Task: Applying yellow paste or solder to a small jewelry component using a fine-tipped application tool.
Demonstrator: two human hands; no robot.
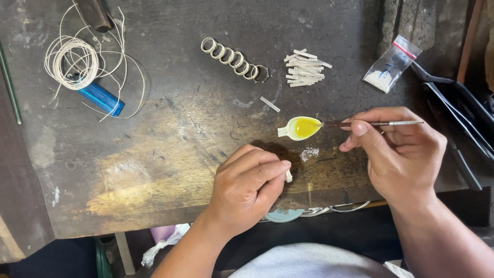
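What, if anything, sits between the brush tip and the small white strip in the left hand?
Little. The brush in the right hand has its tip in the spoon of yellow liquid. Between that and the strip pinched by the left hand lies only a flat patch of white powder on the bench.

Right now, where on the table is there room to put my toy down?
The bare stretch left of the left hand, below the blue lighter, is widest. Crowded: near the yellow-filled spoon, white grains, right hand, ring row and strip pile.
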